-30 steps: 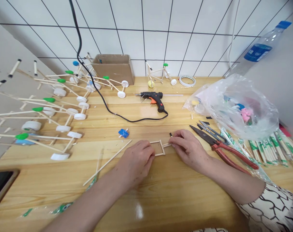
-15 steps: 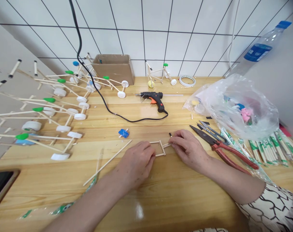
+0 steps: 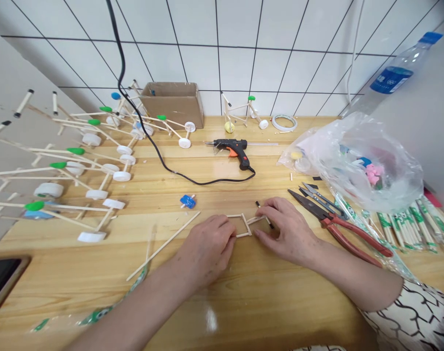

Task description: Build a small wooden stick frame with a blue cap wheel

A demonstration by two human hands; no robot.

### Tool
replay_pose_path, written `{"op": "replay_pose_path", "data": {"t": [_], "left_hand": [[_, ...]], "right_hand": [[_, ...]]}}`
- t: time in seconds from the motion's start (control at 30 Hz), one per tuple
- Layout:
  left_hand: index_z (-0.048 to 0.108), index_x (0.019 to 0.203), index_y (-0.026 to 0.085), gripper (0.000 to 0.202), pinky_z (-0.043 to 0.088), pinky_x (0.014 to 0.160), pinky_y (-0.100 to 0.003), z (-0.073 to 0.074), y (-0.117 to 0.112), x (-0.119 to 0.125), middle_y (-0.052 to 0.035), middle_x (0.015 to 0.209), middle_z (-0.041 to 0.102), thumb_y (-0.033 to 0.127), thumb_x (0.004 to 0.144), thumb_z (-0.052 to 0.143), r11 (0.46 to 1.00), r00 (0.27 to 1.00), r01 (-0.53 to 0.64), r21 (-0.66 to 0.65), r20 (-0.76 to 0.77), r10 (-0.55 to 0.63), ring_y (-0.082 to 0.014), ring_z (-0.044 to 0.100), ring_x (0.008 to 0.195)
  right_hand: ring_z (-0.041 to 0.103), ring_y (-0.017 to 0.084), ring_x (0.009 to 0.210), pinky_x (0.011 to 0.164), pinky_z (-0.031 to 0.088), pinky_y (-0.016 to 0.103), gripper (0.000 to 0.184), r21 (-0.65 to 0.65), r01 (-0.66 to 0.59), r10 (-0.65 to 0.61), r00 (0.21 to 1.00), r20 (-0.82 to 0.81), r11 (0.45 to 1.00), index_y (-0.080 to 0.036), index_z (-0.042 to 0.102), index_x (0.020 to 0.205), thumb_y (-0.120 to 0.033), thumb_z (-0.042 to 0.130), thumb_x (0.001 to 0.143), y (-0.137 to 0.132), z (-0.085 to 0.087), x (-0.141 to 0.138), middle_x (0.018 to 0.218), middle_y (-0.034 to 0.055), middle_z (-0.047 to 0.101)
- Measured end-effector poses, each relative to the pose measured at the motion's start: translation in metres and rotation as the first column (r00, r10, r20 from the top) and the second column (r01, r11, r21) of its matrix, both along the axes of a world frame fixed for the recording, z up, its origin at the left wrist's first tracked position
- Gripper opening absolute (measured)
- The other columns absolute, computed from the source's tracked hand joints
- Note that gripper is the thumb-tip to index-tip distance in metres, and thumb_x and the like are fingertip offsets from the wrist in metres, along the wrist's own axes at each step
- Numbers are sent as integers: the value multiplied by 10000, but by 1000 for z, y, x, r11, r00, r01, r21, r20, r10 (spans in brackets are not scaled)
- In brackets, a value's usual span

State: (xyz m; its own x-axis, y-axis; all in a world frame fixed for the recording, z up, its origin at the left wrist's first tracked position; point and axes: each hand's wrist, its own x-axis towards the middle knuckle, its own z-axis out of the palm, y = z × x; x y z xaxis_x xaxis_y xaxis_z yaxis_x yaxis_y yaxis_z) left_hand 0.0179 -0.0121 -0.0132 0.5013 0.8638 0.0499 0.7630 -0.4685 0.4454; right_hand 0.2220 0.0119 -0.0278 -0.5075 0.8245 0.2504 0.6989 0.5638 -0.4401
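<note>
A small frame of thin wooden sticks (image 3: 245,224) lies flat on the wooden table (image 3: 244,292) between my hands. My left hand (image 3: 206,246) rests knuckles-up on its left end, fingers curled onto the sticks. My right hand (image 3: 286,229) pinches the frame's right end, where a black-tipped stick (image 3: 263,213) sticks out past the fingers. A long loose stick (image 3: 163,245) lies to the left of my left hand.
Red-handled pliers (image 3: 339,226) and small snips (image 3: 319,195) lie right of my hand, beside a plastic bag (image 3: 361,161) and packs of sticks (image 3: 408,224). A glue gun (image 3: 231,146) with its cable, a cardboard box (image 3: 172,102), a tape roll (image 3: 284,122) and several stick-and-wheel models (image 3: 93,165) stand farther back.
My right hand has turned and slid slightly toward me along the frame's right end, uncovering more of the black-tipped stick. My left hand has stayed put.
</note>
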Motion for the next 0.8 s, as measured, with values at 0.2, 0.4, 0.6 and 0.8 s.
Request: {"op": "replay_pose_path", "data": {"t": [0.2,0.4,0.6,0.8], "left_hand": [[563,726,167,153,436,634,-263,0,-1,0,-34,744,590,111,796,440,1000,1000,4,6,0,-4,-155,541,704],[563,718,166,168,443,623,-265,1,-1,0,-39,745,594,105,801,429,1000,1000,-4,5,-17,4,-156,546,703],[555,708,172,173,447,628,-269,0,-1,0,-39,741,594,106,806,428,1000,1000,4,27,-15,-4,-157,547,702],[559,719,165,178,442,624,-268,-1,0,-1,-43,750,596,98,814,423,999,999,20,27,-30,-19,-160,545,706]], "right_hand": [[519,247,907,792,453,400,281,-20,-9,10,999,38,1000,-139,574,953,-271,623,710,-3,4,-1,977,120,553],[523,252,906,776,458,411,255,-24,7,-6,999,46,1000,-163,556,948,-269,616,724,-3,4,-2,972,116,553],[520,253,905,767,457,416,249,-31,16,-15,998,59,999,-185,548,950,-277,615,729,-4,4,-2,969,107,550],[514,256,909,775,452,414,248,-47,33,-29,996,84,998,-170,553,948,-275,615,732,-5,4,-4,970,113,546]]}}
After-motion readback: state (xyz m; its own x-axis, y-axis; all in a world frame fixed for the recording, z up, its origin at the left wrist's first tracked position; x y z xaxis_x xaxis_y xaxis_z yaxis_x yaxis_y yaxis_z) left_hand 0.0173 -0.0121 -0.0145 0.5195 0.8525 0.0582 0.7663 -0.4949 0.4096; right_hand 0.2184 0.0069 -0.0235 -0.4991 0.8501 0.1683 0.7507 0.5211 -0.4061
